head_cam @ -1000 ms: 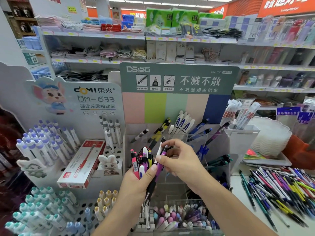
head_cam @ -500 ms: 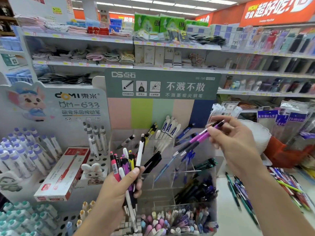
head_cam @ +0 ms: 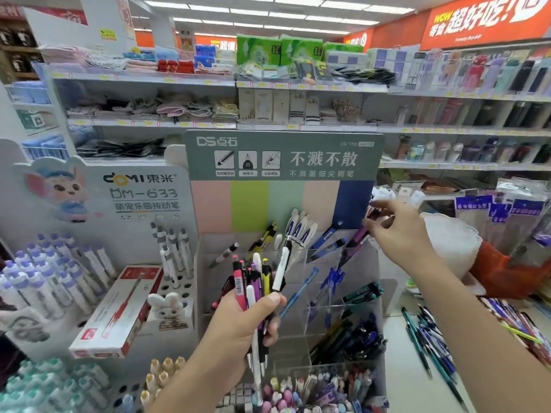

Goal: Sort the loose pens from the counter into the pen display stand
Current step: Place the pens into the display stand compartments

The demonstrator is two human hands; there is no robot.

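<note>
red pen box lies tilted left of the rabbit figurine | purple-capped pens stand further left of the figurine | green tissue packs sit on the shelf far above it | orange bag well right

retail shop, stationery section. long shelves with yellow price tags along their edges carry stacked packaged goods; branded cardboard pen display stands hold many identical pens; orange promotional banners hang beneath rows of ceiling strip lights.
</note>
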